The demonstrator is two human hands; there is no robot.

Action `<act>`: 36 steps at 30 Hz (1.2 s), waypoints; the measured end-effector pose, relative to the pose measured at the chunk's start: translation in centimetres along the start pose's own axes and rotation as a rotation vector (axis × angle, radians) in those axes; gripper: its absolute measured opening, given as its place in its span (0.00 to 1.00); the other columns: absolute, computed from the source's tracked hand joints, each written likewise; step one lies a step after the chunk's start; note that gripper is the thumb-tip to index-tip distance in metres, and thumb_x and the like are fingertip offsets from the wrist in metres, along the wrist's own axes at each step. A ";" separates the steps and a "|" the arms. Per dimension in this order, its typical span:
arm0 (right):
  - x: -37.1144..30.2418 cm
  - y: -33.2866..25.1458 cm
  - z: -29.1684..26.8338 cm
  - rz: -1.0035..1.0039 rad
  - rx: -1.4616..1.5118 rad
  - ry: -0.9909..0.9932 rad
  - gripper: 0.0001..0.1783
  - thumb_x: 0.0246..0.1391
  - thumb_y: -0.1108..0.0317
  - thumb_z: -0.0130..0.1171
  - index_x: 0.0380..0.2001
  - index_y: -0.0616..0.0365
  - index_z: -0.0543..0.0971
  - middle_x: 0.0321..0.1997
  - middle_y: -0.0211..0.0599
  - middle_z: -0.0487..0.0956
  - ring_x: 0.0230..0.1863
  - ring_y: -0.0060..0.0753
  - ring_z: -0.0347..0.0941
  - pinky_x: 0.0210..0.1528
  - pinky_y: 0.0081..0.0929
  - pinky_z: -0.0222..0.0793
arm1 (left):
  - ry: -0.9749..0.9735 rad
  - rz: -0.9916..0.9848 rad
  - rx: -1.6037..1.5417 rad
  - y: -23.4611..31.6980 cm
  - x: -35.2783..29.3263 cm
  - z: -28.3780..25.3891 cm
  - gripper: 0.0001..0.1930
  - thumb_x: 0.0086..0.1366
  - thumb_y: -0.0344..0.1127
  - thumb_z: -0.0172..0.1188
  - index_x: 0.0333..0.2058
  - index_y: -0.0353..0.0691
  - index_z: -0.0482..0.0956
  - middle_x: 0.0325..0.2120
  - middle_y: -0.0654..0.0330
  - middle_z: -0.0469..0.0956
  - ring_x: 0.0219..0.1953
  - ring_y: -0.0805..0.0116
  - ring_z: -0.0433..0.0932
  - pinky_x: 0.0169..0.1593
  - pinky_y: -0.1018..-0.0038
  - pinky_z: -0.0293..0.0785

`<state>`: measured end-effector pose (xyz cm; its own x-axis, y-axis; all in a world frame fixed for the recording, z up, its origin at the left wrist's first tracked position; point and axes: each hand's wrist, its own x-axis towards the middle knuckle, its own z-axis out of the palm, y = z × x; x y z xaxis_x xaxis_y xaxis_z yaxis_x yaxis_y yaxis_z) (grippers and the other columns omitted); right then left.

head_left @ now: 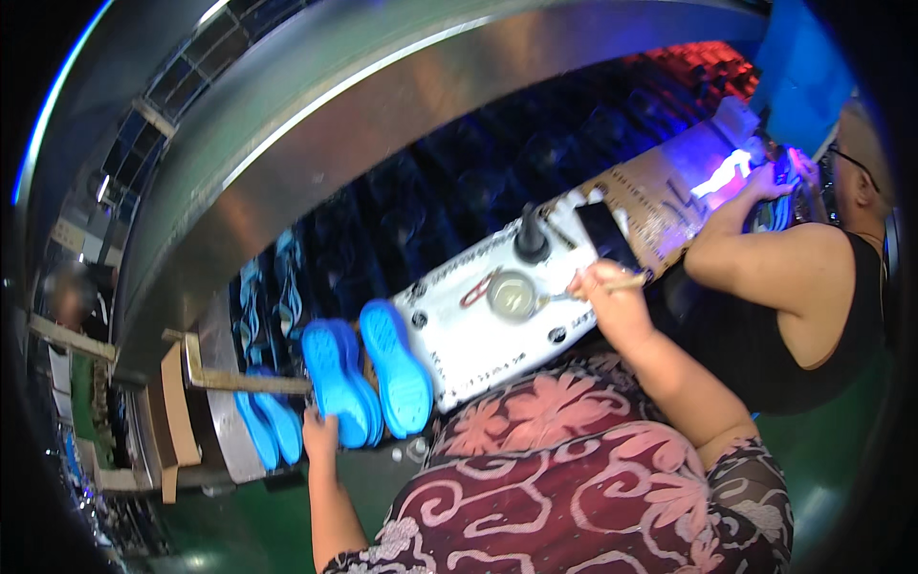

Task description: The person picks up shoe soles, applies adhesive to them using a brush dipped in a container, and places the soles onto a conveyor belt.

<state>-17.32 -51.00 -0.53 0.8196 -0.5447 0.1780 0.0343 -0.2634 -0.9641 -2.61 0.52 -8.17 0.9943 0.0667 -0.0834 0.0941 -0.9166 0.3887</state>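
My right hand (612, 295) is closed round the wooden handle of a brush (626, 283). The brush's other end reaches to the rim of a small round cup (513, 295) of pale liquid on a white printed sheet. At the lower left, my left hand (322, 432) grips the edge of a blue shoe sole (337, 383) in a small stack; its fingers are partly hidden. Beside that stack a further blue sole (395, 368) lies with its patterned face up, overlapping the sheet's left end. More blue soles (277, 426) rest left of my hand.
A dark phone (606, 234), a black conical object (532, 236) and a red loop-shaped item (476, 291) lie on the white sheet (449, 359). A wooden bar (249, 382) juts in at left. Beyond runs a dark conveyor (382, 215) with shoe parts. At right a co-worker (794, 277) handles work under purple light.
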 end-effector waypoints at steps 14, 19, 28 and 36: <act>3.5 2.9 6.9 -0.322 -0.490 -0.189 0.10 0.48 0.62 0.62 0.19 0.54 0.80 0.24 0.32 0.78 0.32 0.40 0.72 0.44 0.35 0.60 | -0.596 -0.421 -1.474 6.1 -4.0 -3.0 0.16 0.55 0.33 0.59 0.43 0.35 0.72 0.26 0.61 0.77 0.17 0.75 0.74 0.17 0.81 0.70; 4.0 1.2 6.0 -0.292 -0.430 -0.164 0.12 0.51 0.63 0.60 0.19 0.57 0.79 0.22 0.33 0.77 0.29 0.41 0.72 0.38 0.34 0.63 | -0.611 -0.439 -1.486 6.3 -4.1 -3.1 0.13 0.55 0.33 0.60 0.37 0.34 0.73 0.21 0.61 0.76 0.14 0.73 0.71 0.16 0.78 0.69; 2.2 -1.0 4.9 0.145 0.199 0.010 0.22 0.63 0.54 0.50 0.27 0.63 0.81 0.25 0.30 0.77 0.29 0.19 0.67 0.37 0.19 0.63 | -0.427 -0.020 -1.313 15.7 -6.9 -2.5 0.30 0.57 0.31 0.60 0.56 0.34 0.56 0.42 0.50 0.73 0.35 0.62 0.78 0.28 0.73 0.78; -1.2 -6.3 5.5 -0.037 0.132 -0.246 0.22 0.63 0.58 0.48 0.25 0.62 0.81 0.25 0.35 0.78 0.29 0.23 0.71 0.41 0.23 0.67 | -0.143 0.348 -1.066 21.4 -7.8 -0.3 0.26 0.55 0.24 0.58 0.53 0.30 0.61 0.42 0.52 0.74 0.39 0.66 0.77 0.44 0.72 0.75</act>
<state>-15.34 -44.30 4.28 0.9301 -0.3227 0.1755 0.1273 -0.1648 -0.9781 -8.37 -19.52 1.03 0.9663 -0.2352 0.1048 -0.1239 -0.0676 0.9900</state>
